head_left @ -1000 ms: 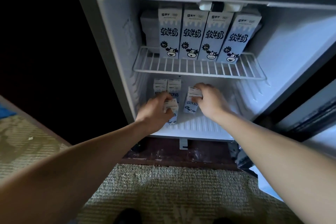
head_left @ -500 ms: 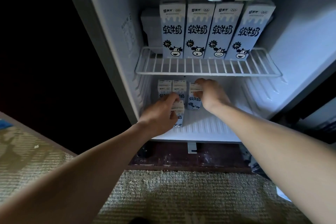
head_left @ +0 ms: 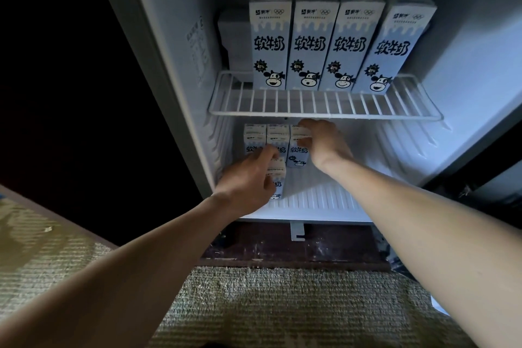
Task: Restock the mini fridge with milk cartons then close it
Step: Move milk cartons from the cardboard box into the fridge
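The mini fridge (head_left: 175, 37) stands open in front of me. Several tall blue milk cartons (head_left: 310, 45) with cow faces line the wire shelf (head_left: 324, 113). On the fridge floor below, two cartons (head_left: 254, 135) stand at the back left. My right hand (head_left: 322, 141) grips the top of a third carton (head_left: 298, 155) beside them. My left hand (head_left: 248, 181) holds another carton (head_left: 278, 178) upright in front of that row, near the left wall.
The ribbed white fridge floor (head_left: 324, 195) stretches to the right of the cartons. The fridge door edge (head_left: 491, 150) shows at the far right. A woven rug (head_left: 282, 305) and a dark wooden base (head_left: 296, 251) lie below the fridge.
My right hand has pushed its carton farther back, level with the two at the rear. The left hand keeps its carton in front. The view has come closer to the fridge.
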{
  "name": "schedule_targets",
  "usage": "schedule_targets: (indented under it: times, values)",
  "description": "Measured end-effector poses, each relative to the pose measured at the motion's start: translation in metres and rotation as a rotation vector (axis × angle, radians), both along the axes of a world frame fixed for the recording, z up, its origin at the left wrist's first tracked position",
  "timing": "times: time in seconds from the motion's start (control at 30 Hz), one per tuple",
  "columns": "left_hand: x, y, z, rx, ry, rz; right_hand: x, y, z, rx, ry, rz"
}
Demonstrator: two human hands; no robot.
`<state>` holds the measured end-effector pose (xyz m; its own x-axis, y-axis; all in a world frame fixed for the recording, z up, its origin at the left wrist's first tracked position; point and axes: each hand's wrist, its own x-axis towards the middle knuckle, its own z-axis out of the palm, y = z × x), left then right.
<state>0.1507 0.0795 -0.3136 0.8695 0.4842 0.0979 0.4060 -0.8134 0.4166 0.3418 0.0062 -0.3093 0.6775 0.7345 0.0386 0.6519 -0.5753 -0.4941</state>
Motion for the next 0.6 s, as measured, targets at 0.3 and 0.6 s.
schedule_targets:
  times: [0.3, 0.6]
  values:
    - [0.004, 0.002, -0.009, -0.292, 0.019, 0.109, -0.007, -0.008, 0.009, -0.054, 0.068, 0.069]
    - [0.03, -0.007, 0.002, -0.408, -0.064, 0.109, -0.021, -0.043, 0.011, 0.085, -0.095, 0.103]
